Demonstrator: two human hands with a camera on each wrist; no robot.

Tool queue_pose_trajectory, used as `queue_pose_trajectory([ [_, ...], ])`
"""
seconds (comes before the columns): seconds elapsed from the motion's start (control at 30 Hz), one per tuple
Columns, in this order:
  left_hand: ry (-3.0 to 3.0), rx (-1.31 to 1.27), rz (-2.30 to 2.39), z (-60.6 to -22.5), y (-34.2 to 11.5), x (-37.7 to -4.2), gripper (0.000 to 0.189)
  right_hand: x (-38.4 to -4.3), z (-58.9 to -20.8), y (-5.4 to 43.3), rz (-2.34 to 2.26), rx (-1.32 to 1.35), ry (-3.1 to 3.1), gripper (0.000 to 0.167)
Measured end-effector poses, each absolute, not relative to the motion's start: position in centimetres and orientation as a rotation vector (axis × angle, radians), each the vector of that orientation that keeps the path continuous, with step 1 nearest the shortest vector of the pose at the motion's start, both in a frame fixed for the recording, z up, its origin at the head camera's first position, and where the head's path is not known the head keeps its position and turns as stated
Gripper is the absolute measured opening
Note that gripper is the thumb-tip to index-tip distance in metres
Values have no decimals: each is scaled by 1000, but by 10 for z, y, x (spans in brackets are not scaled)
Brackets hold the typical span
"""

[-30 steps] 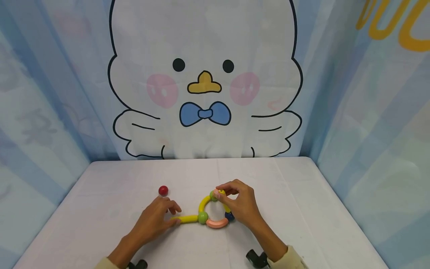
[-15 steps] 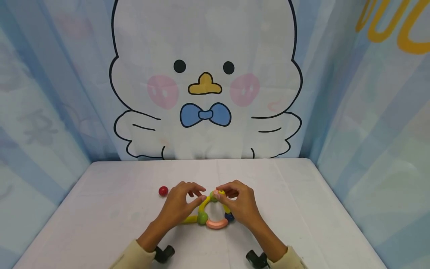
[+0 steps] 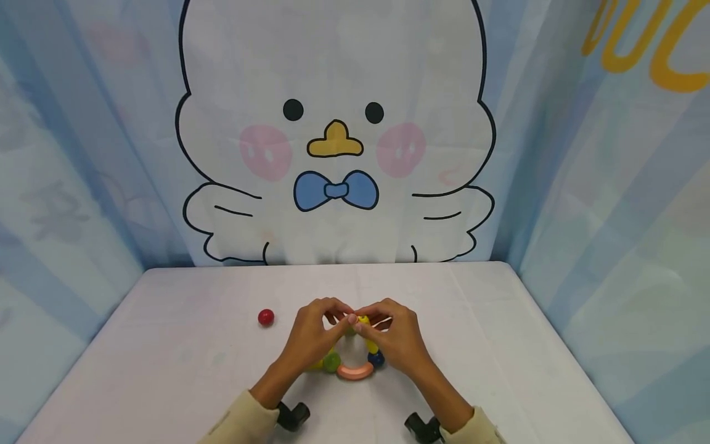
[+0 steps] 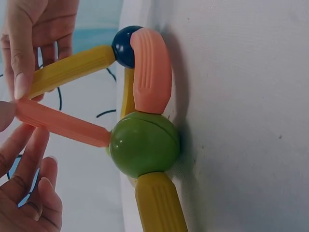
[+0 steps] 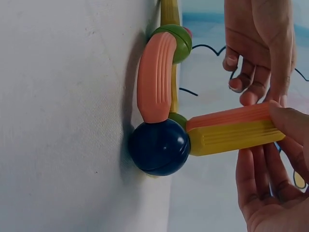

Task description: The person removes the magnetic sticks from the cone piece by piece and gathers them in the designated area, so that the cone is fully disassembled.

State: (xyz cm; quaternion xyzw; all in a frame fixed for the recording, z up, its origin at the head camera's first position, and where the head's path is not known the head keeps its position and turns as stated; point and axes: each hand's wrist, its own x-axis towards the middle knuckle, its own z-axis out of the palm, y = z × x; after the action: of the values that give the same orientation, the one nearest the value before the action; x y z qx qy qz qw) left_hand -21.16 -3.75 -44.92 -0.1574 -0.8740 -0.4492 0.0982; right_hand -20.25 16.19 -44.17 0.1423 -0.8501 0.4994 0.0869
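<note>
Ribbed toy building sticks and balls form a ring on the table, with a curved pink stick [image 3: 355, 372] at its near side. It runs between a green ball [image 4: 145, 145] and a dark blue ball [image 5: 159, 147]. A straight pink stick [image 4: 63, 123] rises from the green ball, and a yellow stick [image 5: 236, 137] rises from the blue one; their upper ends meet. My left hand [image 3: 318, 333] pinches the pink stick's upper end. My right hand [image 3: 396, 330] pinches the yellow stick's upper end. In the head view, both hands hide much of the ring's far side.
A loose red ball [image 3: 266, 317] lies left of the hands on the white table [image 3: 166, 370]. Another yellow stick [image 4: 161, 205] extends outward from the green ball. Black devices sit at both wrists. Printed curtains [image 3: 344, 234] stand behind and beside the table.
My left hand has left the yellow stick at the left, moved right and up, and now pinches the pink stick's end beside my right hand. My right hand stays nearly in place.
</note>
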Motion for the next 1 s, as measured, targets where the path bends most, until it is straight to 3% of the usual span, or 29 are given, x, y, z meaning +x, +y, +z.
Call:
queue_pose_trajectory([
  [0.47,-2658,-459,-1289,-454,-43,-197,15,-209,-433,177,1521,525,-2604,25],
  [1.0,-2765,-640,-1112,-473,-42,-180,19,-211,-431,184,1566,521,-2664,24],
])
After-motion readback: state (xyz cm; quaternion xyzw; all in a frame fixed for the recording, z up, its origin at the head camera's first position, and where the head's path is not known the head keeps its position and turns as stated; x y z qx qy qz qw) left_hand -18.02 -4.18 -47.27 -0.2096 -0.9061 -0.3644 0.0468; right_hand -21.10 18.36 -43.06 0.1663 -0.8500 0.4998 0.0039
